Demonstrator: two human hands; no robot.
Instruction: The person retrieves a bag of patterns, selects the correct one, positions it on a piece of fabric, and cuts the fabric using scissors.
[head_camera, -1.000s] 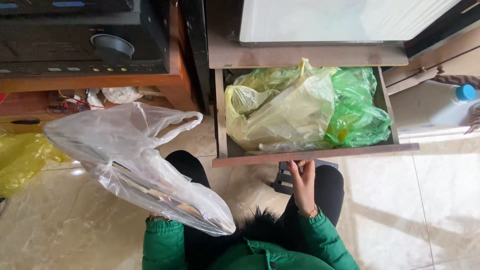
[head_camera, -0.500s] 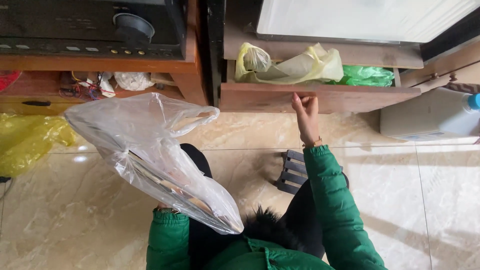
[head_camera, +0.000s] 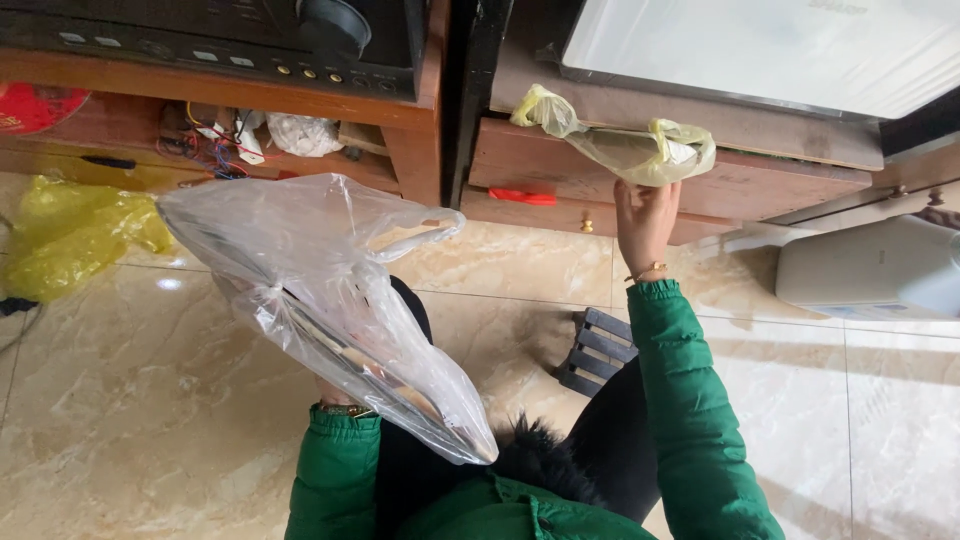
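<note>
The right hand (head_camera: 645, 222) is pressed flat, fingers extended, against the front of the wooden drawer (head_camera: 700, 180), gripping nothing. The drawer is nearly closed, and a yellowish plastic bag (head_camera: 630, 148) is caught in the gap at its top edge, bulging out just above the right hand's fingertips. A white flat appliance (head_camera: 760, 50) is seen on the cabinet top above the drawer. Below the drawer, a second drawer front with a red handle (head_camera: 525, 198) and a small brass knob (head_camera: 586, 227) is visible. The left hand (head_camera: 335, 392) is mostly hidden behind a large clear plastic bag (head_camera: 320, 290), which is held up well left of the drawer; the hand is taken to be clamped on the bag, though the fingers cannot be made out. Flat items are seen inside the clear bag. Left of the drawer, a black stereo unit (head_camera: 220, 35) sits on a wooden shelf (head_camera: 230, 100), with tangled wires (head_camera: 215, 140) underneath. A yellow bag (head_camera: 70, 235) lies on the marble floor (head_camera: 120, 420), far left of the drawer. A grey box (head_camera: 870, 268) stands to the drawer's lower right. Green jacket sleeves (head_camera: 690, 400) cover both arms.
</note>
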